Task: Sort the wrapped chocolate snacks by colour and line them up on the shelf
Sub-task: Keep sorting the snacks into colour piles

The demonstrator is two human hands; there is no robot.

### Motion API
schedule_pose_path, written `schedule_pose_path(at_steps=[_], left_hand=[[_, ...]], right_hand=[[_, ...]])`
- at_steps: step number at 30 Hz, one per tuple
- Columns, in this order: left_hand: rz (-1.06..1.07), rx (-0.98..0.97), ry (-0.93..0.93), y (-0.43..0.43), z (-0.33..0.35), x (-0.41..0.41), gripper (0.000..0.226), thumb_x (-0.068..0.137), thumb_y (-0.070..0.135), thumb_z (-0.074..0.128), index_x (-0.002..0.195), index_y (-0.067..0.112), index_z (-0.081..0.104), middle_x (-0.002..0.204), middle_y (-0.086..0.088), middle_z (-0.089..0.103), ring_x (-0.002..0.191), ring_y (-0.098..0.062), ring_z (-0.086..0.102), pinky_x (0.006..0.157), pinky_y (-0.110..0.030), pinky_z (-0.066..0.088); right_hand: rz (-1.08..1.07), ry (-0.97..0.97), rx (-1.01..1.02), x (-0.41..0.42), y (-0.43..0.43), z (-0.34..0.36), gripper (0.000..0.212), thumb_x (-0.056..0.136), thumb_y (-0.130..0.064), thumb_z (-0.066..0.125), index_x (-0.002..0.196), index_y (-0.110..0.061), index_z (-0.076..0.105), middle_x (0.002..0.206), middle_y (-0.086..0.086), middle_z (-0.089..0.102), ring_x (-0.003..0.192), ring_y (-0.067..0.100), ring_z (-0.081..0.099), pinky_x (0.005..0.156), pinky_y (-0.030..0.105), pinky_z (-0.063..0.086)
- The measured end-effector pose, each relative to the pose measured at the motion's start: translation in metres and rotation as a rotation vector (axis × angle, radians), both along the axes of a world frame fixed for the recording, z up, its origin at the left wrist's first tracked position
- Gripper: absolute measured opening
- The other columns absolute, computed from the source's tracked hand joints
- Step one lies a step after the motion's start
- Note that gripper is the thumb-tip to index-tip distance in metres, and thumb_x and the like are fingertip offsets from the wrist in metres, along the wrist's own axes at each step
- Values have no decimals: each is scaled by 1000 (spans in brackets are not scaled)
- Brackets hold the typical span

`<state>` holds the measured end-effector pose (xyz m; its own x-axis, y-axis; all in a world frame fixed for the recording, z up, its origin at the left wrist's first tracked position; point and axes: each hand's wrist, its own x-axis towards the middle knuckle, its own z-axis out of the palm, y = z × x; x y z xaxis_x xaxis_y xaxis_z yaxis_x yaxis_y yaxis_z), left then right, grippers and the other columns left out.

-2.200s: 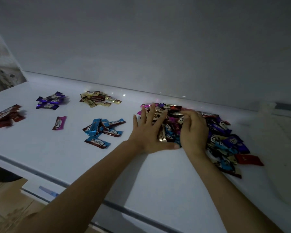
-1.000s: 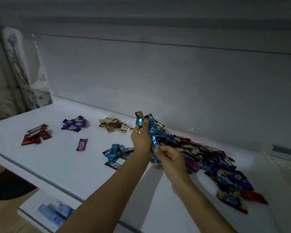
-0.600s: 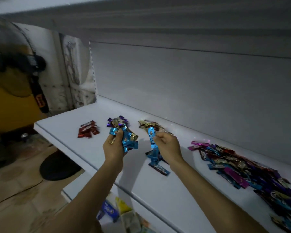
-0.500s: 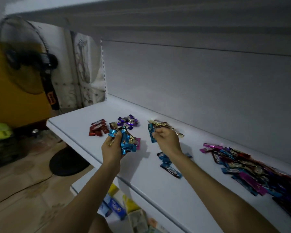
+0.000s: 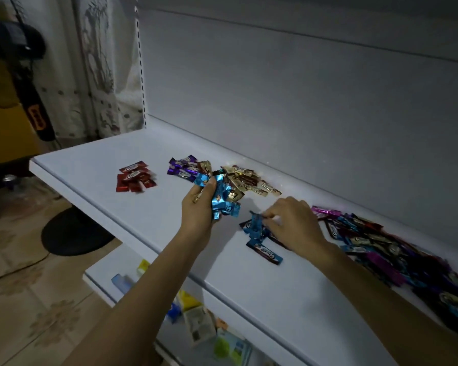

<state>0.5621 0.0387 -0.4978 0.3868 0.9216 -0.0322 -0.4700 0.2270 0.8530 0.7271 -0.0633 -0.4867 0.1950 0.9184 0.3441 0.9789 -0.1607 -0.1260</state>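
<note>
While above shelf (image 5: 103, 167), hands (image 5: 198, 207) (image 5: 292, 223) on snacks (image 5: 222, 203)

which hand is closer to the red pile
Left. The left hand, gripping a bunch of snacks, is just right of the red pile; the right hand is farther right, pinching a blue snack at the blue pile.

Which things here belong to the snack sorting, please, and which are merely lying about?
Job: bunch of snacks in the left hand; blue snack pinched by the right hand; red pile; purple pile; gold pile; blue pile; mixed heap; shelf.
Lying about: fan; lower-shelf packets; curtain.
</note>
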Motion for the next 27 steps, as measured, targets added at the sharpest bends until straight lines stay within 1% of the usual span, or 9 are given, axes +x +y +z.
schedule_pose_path(at_steps=[2, 5, 9, 11, 16, 19, 21, 23, 27], left_hand=[[-25, -27, -20, -4, -1, 3, 15, 96, 27, 55, 103, 18, 64, 87, 0, 75, 78, -12, 71, 62, -24, 56], [-56, -41, -19, -11, -4, 8, 16, 96, 27, 54, 102, 16, 64, 85, 0, 75, 75, -11, 71, 58, -23, 55], [-113, -30, 11, -20, -7, 13, 20, 97, 27, 54, 108, 14, 65, 94, -6, 74, 82, -17, 71, 63, -26, 56], [-125, 2, 37, -22, -8, 13, 21, 96, 25, 54, 108, 13, 66, 98, -10, 74, 86, -21, 71, 67, -29, 58], [-93, 55, 77, -14, -7, 3, 21, 97, 25, 52, 110, 15, 65, 101, -13, 72, 90, -26, 70, 75, -36, 58], [-61, 44, 64, -9, -6, -2, 21, 97, 25, 52, 110, 16, 66, 99, -8, 74, 88, -21, 71, 70, -30, 58], [-28, 4, 51, -5, -8, -4, 20, 97, 24, 53, 108, 16, 67, 100, -7, 74, 89, -21, 69, 77, -33, 57], [-11, -27, 44, -2, -9, -6, 16, 96, 24, 54, 103, 19, 68, 98, -6, 74, 92, -22, 69, 83, -37, 56], [-13, -53, 48, 3, -9, -6, 14, 95, 27, 54, 100, 22, 66, 98, -4, 74, 93, -21, 69, 80, -33, 57]], right_hand=[[30, 27, -104, 5, -11, -7, 21, 91, -31, 58, 93, -20, 76, 91, 0, 67, 88, 17, 54, 78, 33, 40], [14, 158, 42, 5, -14, -6, 24, 94, -29, 53, 96, -18, 73, 94, -2, 66, 90, 14, 54, 78, 32, 45], [62, 788, 154, -15, 6, 13, 24, 94, -33, 52, 113, -27, 66, 99, -22, 62, 93, -8, 57, 70, 3, 43], [113, 1002, 73, -23, 18, 21, 17, 93, -25, 57, 106, -31, 66, 96, -23, 63, 88, -8, 61, 69, 5, 46], [92, 1107, 44, -32, 33, 25, 14, 86, -11, 66, 86, -25, 65, 91, -1, 67, 86, 12, 66, 77, 34, 58], [61, 1257, 62, -29, 39, 24, 10, 86, -11, 66, 91, -20, 67, 92, 2, 69, 76, 10, 66, 62, 26, 57], [33, 1363, 93, -22, 45, 24, 12, 85, -9, 66, 93, -18, 67, 90, 1, 70, 67, 8, 67, 56, 19, 52], [-23, 1302, 186, -8, 58, 22, 13, 83, -6, 68, 91, -16, 68, 92, 4, 70, 66, 10, 68, 56, 17, 51], [-193, 595, 330, 23, 95, 8, 12, 84, -13, 68, 94, -16, 73, 96, 1, 71, 83, 16, 65, 71, 31, 55]])
